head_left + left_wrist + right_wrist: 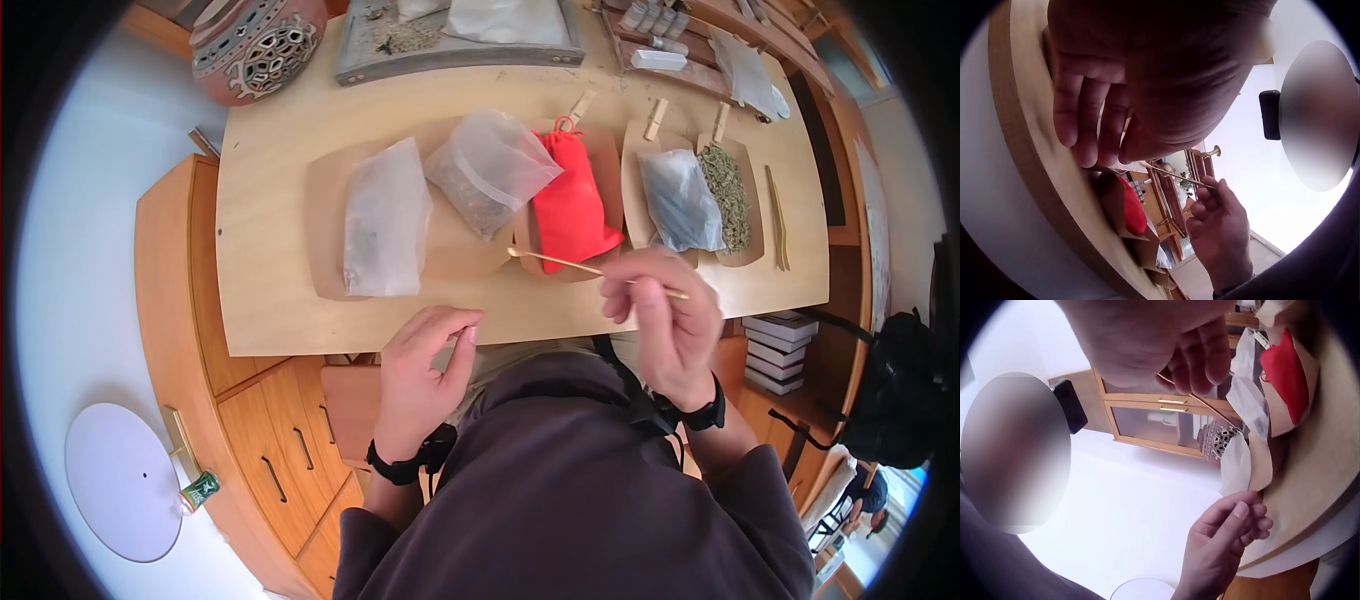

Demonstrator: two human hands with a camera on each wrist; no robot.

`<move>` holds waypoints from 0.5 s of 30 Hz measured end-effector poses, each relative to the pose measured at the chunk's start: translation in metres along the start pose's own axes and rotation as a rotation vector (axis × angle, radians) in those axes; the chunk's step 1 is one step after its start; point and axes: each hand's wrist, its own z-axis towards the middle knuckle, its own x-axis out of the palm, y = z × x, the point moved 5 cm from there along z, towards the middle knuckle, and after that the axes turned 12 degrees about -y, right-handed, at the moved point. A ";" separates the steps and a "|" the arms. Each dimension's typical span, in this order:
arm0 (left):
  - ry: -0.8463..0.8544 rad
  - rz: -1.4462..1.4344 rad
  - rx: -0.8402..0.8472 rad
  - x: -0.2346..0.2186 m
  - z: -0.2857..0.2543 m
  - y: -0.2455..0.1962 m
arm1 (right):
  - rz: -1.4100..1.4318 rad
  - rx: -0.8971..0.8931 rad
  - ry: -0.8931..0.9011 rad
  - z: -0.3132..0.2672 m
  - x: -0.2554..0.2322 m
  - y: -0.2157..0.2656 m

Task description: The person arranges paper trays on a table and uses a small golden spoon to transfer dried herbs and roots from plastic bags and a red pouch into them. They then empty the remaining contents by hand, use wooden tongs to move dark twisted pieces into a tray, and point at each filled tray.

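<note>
My right hand (665, 310) pinches a thin golden long-handled spoon (560, 261) by its handle end, its small bowl pointing left over the table near the red pouch. My left hand (430, 365) is at the table's front edge, fingers loosely bent and nothing held. Beyond the hands, brown paper trays (322, 215) carry a translucent bag (388, 225) on the left, a second bag with dark contents (485, 195), and a red drawstring pouch (572, 205). To the right lie a greyish plastic bag (682, 205) and loose dried herbs (728, 190).
Golden tweezers (778, 220) lie at the table's right side. Wooden clothespins (656, 119) stand behind the paper trays. At the back are a grey-framed tray (460, 68) with white bags, a patterned pot (258, 55) and a rack with small bottles (655, 22).
</note>
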 end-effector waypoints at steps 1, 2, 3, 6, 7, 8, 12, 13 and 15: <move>0.002 0.006 0.000 0.001 0.000 -0.001 | -0.019 -0.015 -0.033 -0.001 -0.009 -0.002; 0.010 0.011 -0.006 0.002 0.001 0.000 | -0.038 -0.029 -0.065 -0.002 -0.017 -0.004; 0.019 0.016 -0.011 0.003 0.002 0.000 | -0.058 -0.045 -0.099 -0.003 -0.024 -0.005; 0.036 0.021 -0.006 0.010 0.004 -0.004 | -0.160 0.055 -0.088 -0.006 -0.028 -0.018; 0.041 0.023 -0.001 0.012 0.005 -0.005 | -0.162 0.101 -0.082 -0.008 -0.030 -0.021; 0.042 0.024 0.009 0.014 0.006 -0.007 | -0.127 0.060 -0.079 -0.010 -0.036 -0.021; 0.048 0.018 0.018 0.021 0.009 -0.011 | -0.078 -0.059 -0.350 -0.015 -0.076 -0.015; 0.049 0.014 0.011 0.023 0.009 -0.011 | -0.117 -0.121 -0.434 -0.017 -0.087 -0.018; 0.066 0.021 0.012 0.027 0.010 -0.013 | -0.192 -0.245 -0.595 -0.021 -0.112 -0.025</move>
